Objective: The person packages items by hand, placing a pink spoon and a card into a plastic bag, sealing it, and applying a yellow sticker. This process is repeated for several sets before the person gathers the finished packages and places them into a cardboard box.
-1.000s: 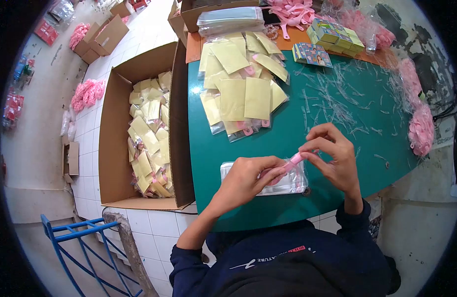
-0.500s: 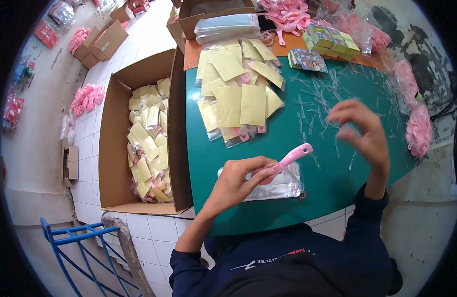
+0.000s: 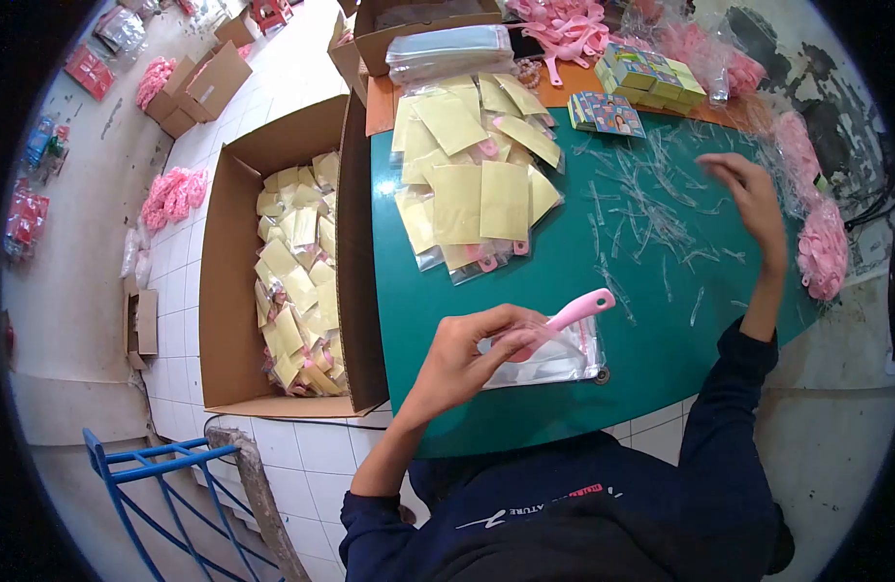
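My left hand (image 3: 467, 354) pinches a pink plastic utensil (image 3: 583, 307) whose handle, with a hole at its tip, points up and right. Its wider end is mostly hidden by my fingers, and clear film seems to lie around it. Just below sits a stack of clear plastic bags (image 3: 554, 371) at the green table's (image 3: 467, 412) near edge. My right hand (image 3: 753, 199) is raised at the right with its fingers stretched out and apart, above scattered clear plastic strips (image 3: 651, 213). Nothing shows in it.
Left of the utensil, filled bags with cream cards (image 3: 457, 204) lie piled. A cardboard box (image 3: 224, 320) of similar packs stands beside the table. Card stacks (image 3: 607, 114), a bundle of clear bags (image 3: 447, 53) and pink utensils (image 3: 564, 39) line the back. A blue metal frame (image 3: 166, 470) is lower left.
My right hand has moved right and away from the utensil, and more plastic strips show on the table. My left hand keeps its hold on the utensil. The view has shifted slightly.
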Action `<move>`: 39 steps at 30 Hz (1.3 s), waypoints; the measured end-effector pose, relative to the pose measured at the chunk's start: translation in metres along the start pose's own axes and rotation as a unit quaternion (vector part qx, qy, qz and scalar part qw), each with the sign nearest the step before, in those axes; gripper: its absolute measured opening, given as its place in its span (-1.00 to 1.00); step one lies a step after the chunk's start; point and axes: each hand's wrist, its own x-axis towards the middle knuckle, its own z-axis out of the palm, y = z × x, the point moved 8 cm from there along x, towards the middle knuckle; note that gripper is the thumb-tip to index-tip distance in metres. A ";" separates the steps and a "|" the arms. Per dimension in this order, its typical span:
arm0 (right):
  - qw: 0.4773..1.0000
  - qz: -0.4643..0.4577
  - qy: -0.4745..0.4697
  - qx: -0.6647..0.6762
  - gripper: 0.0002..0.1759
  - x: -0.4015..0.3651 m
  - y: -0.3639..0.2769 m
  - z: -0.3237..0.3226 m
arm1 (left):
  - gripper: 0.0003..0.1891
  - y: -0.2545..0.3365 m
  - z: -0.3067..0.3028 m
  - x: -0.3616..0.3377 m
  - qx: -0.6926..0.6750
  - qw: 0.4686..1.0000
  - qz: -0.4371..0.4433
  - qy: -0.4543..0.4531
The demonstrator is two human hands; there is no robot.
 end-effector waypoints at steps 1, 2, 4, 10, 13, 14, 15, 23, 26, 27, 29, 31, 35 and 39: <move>0.987 -0.031 0.048 -0.148 -0.78 -0.005 -0.004 0.000 | -0.78 0.000 -0.001 0.001 -0.039 0.999 0.009 0.005; 0.950 -0.059 0.094 -0.291 -0.77 -0.019 -0.013 0.002 | -0.77 -0.002 -0.001 -0.001 -0.078 0.997 0.015 0.009; 0.982 -0.091 0.064 -0.156 -0.73 -0.031 -0.057 0.011 | -0.77 -0.002 -0.002 0.003 -0.134 0.990 0.036 0.021; 0.957 -0.170 -0.114 0.205 -0.75 -0.063 -0.193 0.086 | -0.77 -0.004 -0.002 0.009 -0.160 0.985 0.056 0.037; 0.953 -0.185 -0.134 0.201 -0.84 -0.059 -0.204 0.095 | -0.77 0.008 -0.006 0.002 -0.158 0.984 0.055 0.062; 0.953 -0.182 -0.139 0.200 -0.86 -0.050 -0.203 0.093 | -0.77 0.018 -0.010 0.000 -0.128 0.986 0.075 0.080; 0.953 -0.178 -0.144 0.199 -0.87 -0.037 -0.201 0.091 | -0.78 0.026 -0.013 -0.003 -0.097 0.986 0.097 0.097; 0.967 0.165 -0.010 -0.193 -0.54 0.159 0.104 0.116 | -0.71 0.065 -0.027 -0.032 -0.072 0.942 0.319 0.075; 0.948 0.214 -0.008 -0.236 -0.54 0.144 0.100 0.125 | -0.69 0.044 -0.032 -0.033 -0.102 0.960 0.245 0.094; 0.946 0.209 0.006 -0.249 -0.55 0.143 0.095 0.124 | -0.70 0.035 -0.032 -0.028 -0.121 0.970 0.189 0.095; 0.943 0.197 0.053 -0.263 -0.58 0.144 0.098 0.121 | -0.70 0.015 -0.029 -0.021 -0.162 0.980 0.070 0.094; 0.939 0.182 0.125 -0.263 -0.62 0.145 0.105 0.112 | -0.71 0.007 -0.025 -0.013 -0.175 0.980 0.028 0.087; 0.975 0.108 0.128 -0.147 -0.71 0.142 0.088 0.093 | -0.70 -0.015 -0.019 0.001 -0.202 0.977 0.003 0.066; 0.980 0.046 0.026 0.193 -0.78 0.102 -0.006 0.076 | -0.64 -0.015 -0.016 0.007 -0.177 0.983 0.004 0.049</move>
